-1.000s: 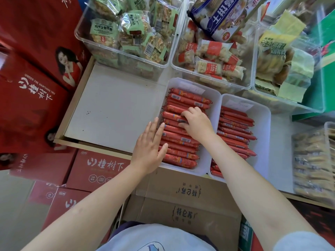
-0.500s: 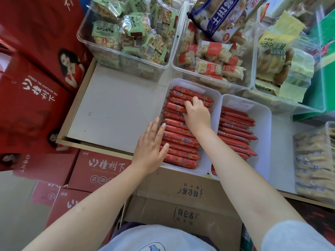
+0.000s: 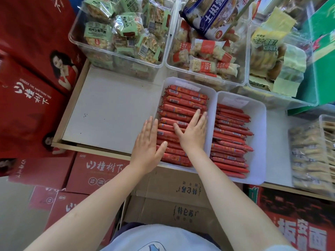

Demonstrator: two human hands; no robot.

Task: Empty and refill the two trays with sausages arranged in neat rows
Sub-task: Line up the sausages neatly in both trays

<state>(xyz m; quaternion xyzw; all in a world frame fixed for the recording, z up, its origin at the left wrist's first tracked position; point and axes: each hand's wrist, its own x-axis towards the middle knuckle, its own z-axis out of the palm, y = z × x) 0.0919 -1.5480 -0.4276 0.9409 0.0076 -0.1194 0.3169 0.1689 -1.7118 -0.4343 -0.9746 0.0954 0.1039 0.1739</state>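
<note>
The head view looks down on a white shelf point(image 3: 108, 113) with two white trays side by side at mid-frame. The left tray point(image 3: 211, 91) is packed with red sausages point(image 3: 183, 102) in a stacked column of rows, each lying crosswise; the right tray point(image 3: 257, 134) holds a similar column of sausages point(image 3: 232, 142), slightly less even, a few ends poking out to the right.

The left hand point(image 3: 147, 147) lies flat, fingers straight and together, its edge against the left tray's left rim and the sausage ends there; it grips nothing. The right hand point(image 3: 193, 131) rests palm down on the sausages in the left tray, fingers spread and straight, pressing and holding nothing.

Judged from the packaging, the sausages are light, fairly firm sticks in slick film, likely to roll or slide off a row. They are best taken at the middle between thumb and fingers, or squared up by pushing on the ends with a flat palm.

Counts: two trays and two hands. About fourteen sausages show on top in the left tray and roughly as many in the right; lower layers are hidden. Three clear bins point(image 3: 119, 57) of wrapped snacks stand in the upper frame, with a fourth at the right edge.
</note>
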